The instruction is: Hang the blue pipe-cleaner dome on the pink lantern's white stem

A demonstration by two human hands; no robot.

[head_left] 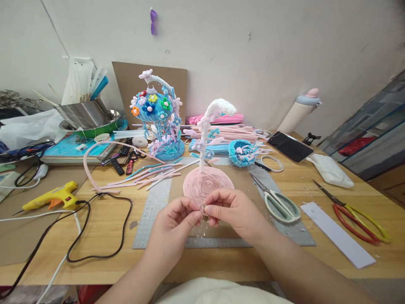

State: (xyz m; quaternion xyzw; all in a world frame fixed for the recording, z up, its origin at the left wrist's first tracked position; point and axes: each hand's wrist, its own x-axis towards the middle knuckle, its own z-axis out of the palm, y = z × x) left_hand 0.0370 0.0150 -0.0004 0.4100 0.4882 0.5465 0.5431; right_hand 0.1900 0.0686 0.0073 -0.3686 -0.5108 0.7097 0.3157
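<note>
My left hand (177, 220) and my right hand (233, 211) meet fingertip to fingertip in front of me, both closed in a pinch. Between them is a small shiny, clear-looking piece (202, 207), too small to name. Just beyond the fingers lies a round pink coiled base (207, 182), its near edge partly hidden by my hands. From it rises a white-wrapped stem (203, 148) with a bent top, bearing pink and blue pipe-cleaner flowers. A blue pipe-cleaner cup (242, 153) with pale strands lies to its right.
Green-handled scissors (282, 207), red-and-yellow scissors (357, 221), a white strip (337, 234) and a phone (289, 146) lie right. A yellow glue gun (52, 196) with a looping black cord (95, 256) lies left. A flower-covered blue jellyfish ornament (152, 109) stands behind loose pipe cleaners (148, 175).
</note>
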